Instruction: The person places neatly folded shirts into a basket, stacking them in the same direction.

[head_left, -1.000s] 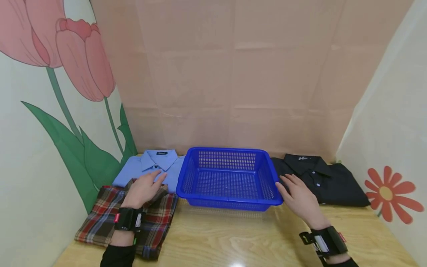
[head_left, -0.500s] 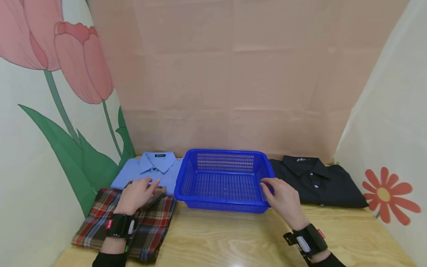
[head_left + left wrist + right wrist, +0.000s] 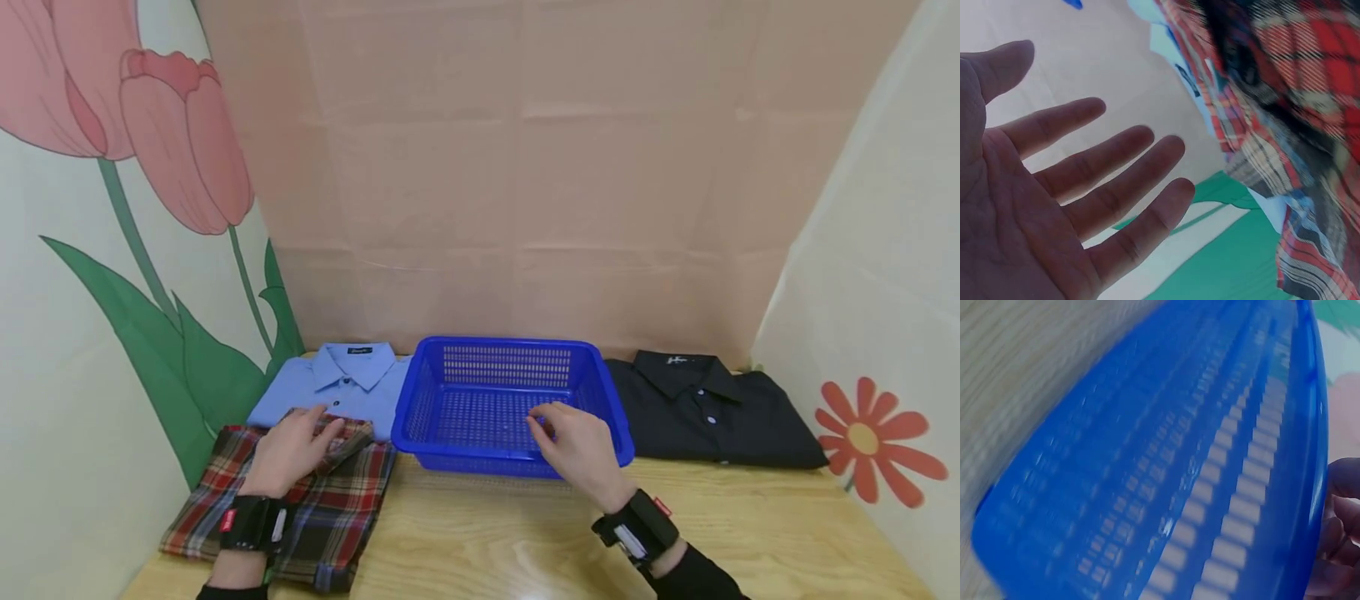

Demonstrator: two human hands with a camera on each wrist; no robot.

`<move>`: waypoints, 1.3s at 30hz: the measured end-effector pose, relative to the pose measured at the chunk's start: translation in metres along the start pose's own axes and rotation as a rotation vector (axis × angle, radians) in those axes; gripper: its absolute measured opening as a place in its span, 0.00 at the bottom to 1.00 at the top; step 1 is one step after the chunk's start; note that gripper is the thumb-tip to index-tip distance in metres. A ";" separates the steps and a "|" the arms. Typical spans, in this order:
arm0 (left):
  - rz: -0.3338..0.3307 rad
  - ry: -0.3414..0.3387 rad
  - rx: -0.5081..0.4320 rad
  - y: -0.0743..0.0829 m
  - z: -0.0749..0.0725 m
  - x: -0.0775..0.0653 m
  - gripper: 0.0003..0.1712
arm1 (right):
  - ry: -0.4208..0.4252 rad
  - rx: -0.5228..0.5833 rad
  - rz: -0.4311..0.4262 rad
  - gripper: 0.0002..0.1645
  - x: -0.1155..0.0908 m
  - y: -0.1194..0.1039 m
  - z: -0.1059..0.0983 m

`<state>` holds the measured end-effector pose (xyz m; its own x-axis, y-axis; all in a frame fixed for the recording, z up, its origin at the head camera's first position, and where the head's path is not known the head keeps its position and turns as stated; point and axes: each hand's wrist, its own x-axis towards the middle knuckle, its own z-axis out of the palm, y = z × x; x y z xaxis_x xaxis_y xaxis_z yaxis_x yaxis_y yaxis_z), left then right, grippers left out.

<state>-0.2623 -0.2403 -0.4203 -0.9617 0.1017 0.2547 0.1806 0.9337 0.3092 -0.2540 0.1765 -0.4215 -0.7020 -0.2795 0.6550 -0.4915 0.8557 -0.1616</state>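
Observation:
My left hand point(image 3: 288, 450) is over a folded plaid shirt point(image 3: 337, 517) at the left. In the left wrist view its fingers point(image 3: 1116, 200) are spread and straight, holding nothing, with the shirt's collar and folds to the right. A blue perforated plastic basket point(image 3: 510, 343) stands in the middle, nothing in it. My right hand point(image 3: 583, 450) is over the basket's front rim at the right, fingers loosely curled with nothing between them. The basket's slotted side point(image 3: 1147, 456) fills most of the right wrist view, the right fingers point(image 3: 1335, 550) beyond its rim.
Behind the plaid shirt lies a folded light blue shirt point(image 3: 288, 390), close to the basket's left side. A folded black shirt point(image 3: 757, 425) is on the right. A brown paper-like backdrop point(image 3: 487, 167) rises behind the wooden table point(image 3: 465, 533), with flower-printed panels at both sides.
My right hand has moved left from the basket's right side to over its front rim, its fingers curling more. My left hand has drawn slightly back and left over the plaid shirt.

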 end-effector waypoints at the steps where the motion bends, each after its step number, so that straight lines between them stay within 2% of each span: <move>1: 0.008 0.009 0.014 -0.003 0.000 -0.001 0.29 | 0.002 0.006 -0.019 0.04 0.001 -0.004 0.003; 8: -0.005 0.019 0.034 -0.017 -0.004 -0.009 0.30 | 0.064 0.019 -0.146 0.04 0.008 -0.028 0.020; 14: -0.007 0.049 0.019 -0.028 -0.010 -0.019 0.35 | 0.092 0.069 -0.208 0.17 0.011 -0.046 0.027; 19: -0.026 0.026 0.027 -0.036 -0.014 -0.025 0.37 | 0.101 0.115 -0.284 0.22 0.008 -0.058 0.034; 26: -0.062 -0.002 0.053 -0.047 -0.016 -0.032 0.40 | 0.099 0.101 -0.411 0.21 0.001 -0.076 0.043; 30: -0.094 -0.029 0.082 -0.055 -0.017 -0.036 0.40 | 0.028 0.054 -0.453 0.20 0.000 -0.087 0.045; 35: -0.136 -0.058 0.098 -0.064 -0.018 -0.040 0.40 | -0.122 -0.007 -0.461 0.16 0.000 -0.102 0.052; 39: -0.150 -0.060 0.096 -0.070 -0.019 -0.045 0.38 | -0.249 -0.017 -0.472 0.17 -0.005 -0.113 0.061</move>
<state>-0.2279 -0.3172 -0.4356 -0.9875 -0.0231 0.1560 0.0169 0.9682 0.2498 -0.2268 0.0547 -0.4515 -0.5086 -0.7288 0.4583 -0.7763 0.6184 0.1219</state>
